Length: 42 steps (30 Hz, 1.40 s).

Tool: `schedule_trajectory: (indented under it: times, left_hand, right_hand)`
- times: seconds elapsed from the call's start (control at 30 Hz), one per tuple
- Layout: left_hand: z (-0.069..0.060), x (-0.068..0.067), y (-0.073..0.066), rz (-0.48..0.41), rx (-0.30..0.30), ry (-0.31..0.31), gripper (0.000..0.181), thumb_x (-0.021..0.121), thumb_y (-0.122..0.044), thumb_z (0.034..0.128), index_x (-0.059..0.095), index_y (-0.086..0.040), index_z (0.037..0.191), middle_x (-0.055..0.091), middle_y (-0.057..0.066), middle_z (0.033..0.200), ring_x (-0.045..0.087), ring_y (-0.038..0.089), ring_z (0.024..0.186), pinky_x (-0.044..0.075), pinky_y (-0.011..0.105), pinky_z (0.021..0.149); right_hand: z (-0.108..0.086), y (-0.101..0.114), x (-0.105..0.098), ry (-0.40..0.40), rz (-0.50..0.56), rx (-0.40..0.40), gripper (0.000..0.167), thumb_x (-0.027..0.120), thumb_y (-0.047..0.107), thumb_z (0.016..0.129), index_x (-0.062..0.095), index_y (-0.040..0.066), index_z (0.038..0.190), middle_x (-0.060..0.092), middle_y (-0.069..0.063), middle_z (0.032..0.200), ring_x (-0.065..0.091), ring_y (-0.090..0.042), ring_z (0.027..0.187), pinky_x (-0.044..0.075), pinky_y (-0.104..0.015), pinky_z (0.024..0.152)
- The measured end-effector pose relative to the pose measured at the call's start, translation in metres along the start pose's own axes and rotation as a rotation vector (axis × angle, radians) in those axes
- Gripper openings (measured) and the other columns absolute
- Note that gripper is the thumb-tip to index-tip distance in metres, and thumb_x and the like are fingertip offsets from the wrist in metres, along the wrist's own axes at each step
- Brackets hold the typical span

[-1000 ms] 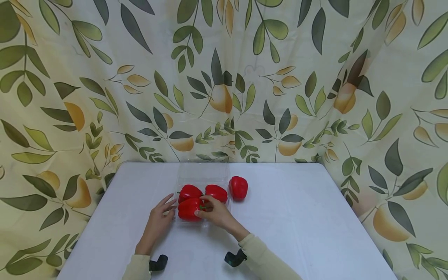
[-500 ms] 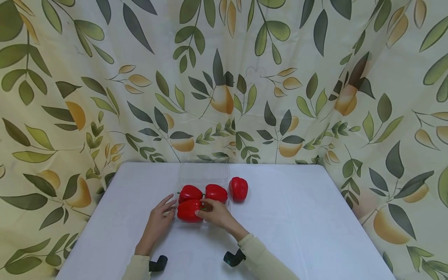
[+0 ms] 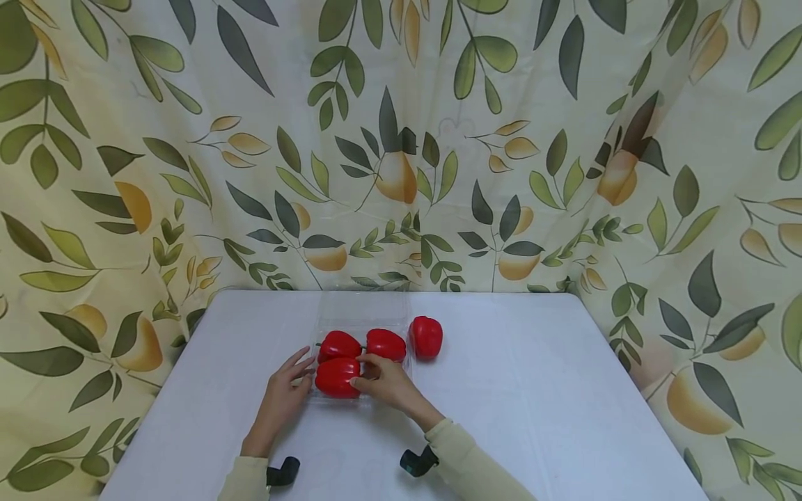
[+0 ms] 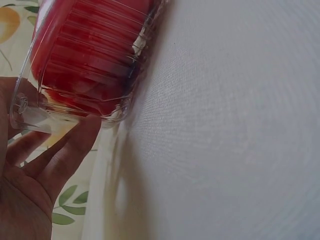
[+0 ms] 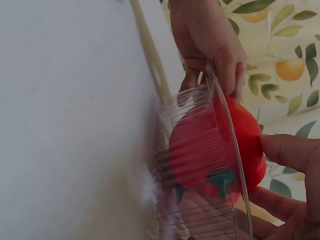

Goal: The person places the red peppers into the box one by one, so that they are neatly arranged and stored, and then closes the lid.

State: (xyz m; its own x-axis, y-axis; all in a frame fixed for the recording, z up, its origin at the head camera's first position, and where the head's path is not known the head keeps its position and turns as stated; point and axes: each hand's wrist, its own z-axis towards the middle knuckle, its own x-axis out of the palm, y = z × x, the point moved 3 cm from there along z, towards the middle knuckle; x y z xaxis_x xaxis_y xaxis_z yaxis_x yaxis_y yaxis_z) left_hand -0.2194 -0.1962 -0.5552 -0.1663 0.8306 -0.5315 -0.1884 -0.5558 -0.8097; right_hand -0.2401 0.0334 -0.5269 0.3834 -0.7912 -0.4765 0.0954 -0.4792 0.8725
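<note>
A clear plastic clamshell box [image 3: 335, 401] lies on the table with its lid [image 3: 360, 313] folded back. Inside are three red bell peppers: one at the front [image 3: 335, 378], one at back left [image 3: 339, 344], one at back right [image 3: 385, 344]. My right hand [image 3: 391, 387] pinches the stem end of the front pepper, thumb on its upper side; its green stem [image 5: 222, 182] shows through the wall in the right wrist view. My left hand [image 3: 287, 393] grips the box's left rim, fingers against the outer wall [image 4: 75, 107] in the left wrist view.
Another red bell pepper [image 3: 426, 337] stands just right of the box, outside it. The white-covered table [image 3: 520, 390] ends at a leaf-patterned curtain [image 3: 401, 174] behind. Dark wrist cameras [image 3: 420, 461] sit at both sleeves.
The front pepper has shifted slightly left and toward me under my right hand. Its green stem is now covered in the head view. My left hand has stayed at the box.
</note>
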Motion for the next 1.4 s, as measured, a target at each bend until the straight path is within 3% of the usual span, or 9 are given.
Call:
schedule_trajectory:
  times: [0.47, 0.9, 1.4]
  left_hand:
    - [-0.0013, 0.0001, 0.0024, -0.007, -0.014, 0.015, 0.035, 0.060, -0.007, 0.0928, 0.065, -0.005, 0.128, 0.051, 0.007, 0.149, 0.069, 0.028, 0.109, 0.060, 0.034, 0.085]
    - [-0.0013, -0.0002, 0.0014, -0.016, -0.034, 0.017, 0.035, 0.060, -0.009, 0.0938, 0.065, -0.006, 0.129, 0.050, 0.005, 0.149, 0.069, 0.027, 0.110, 0.059, 0.033, 0.086]
    - [0.0002, -0.0005, 0.0026, -0.024, 0.004, 0.001, 0.034, 0.060, -0.006, 0.0928, 0.066, -0.003, 0.126, 0.052, 0.008, 0.148, 0.070, 0.027, 0.108, 0.061, 0.030, 0.082]
  right_hand:
    - [0.0007, 0.0006, 0.0077, -0.056, -0.078, 0.014, 0.060, 0.080, 0.036, 0.078, 0.058, 0.017, 0.131, 0.066, -0.009, 0.117, 0.061, -0.021, 0.100, 0.061, -0.034, 0.073]
    - [-0.0013, 0.0026, 0.0100, -0.060, -0.091, 0.025, 0.060, 0.082, 0.034, 0.075, 0.059, 0.015, 0.127, 0.069, -0.008, 0.108, 0.061, -0.019, 0.091, 0.060, -0.034, 0.070]
    - [-0.0048, 0.0014, 0.0081, -0.067, -0.089, 0.003, 0.065, 0.078, 0.035, 0.080, 0.055, 0.013, 0.137, 0.069, -0.008, 0.114, 0.062, -0.020, 0.096, 0.061, -0.035, 0.072]
